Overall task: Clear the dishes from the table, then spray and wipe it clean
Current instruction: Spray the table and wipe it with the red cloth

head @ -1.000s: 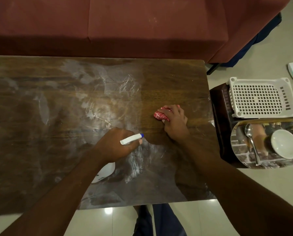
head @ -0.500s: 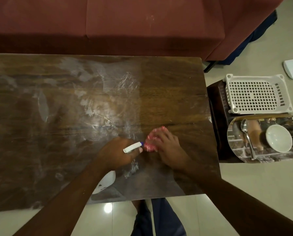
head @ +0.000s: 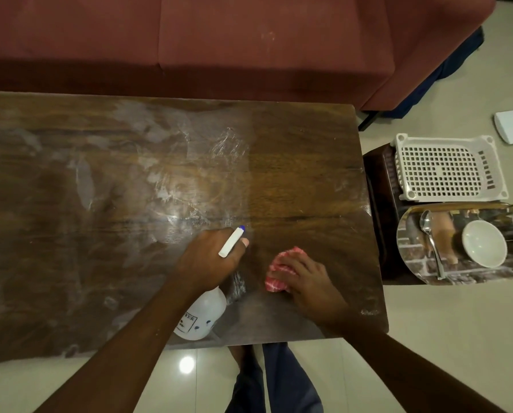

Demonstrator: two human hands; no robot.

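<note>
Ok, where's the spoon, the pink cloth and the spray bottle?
spoon (head: pixel 426 219), head view, on its bowl.
pink cloth (head: pixel 279 269), head view, its uncovered left part.
spray bottle (head: pixel 203 318), head view, its white body.

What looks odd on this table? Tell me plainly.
Whitish streaks cover the left and middle of the table, likely unwiped spray; the right part by the cloth looks clean. Nothing spilled or broken shows.

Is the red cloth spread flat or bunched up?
Bunched up: the red cloth shows as a crumpled wad under the right hand.
</note>
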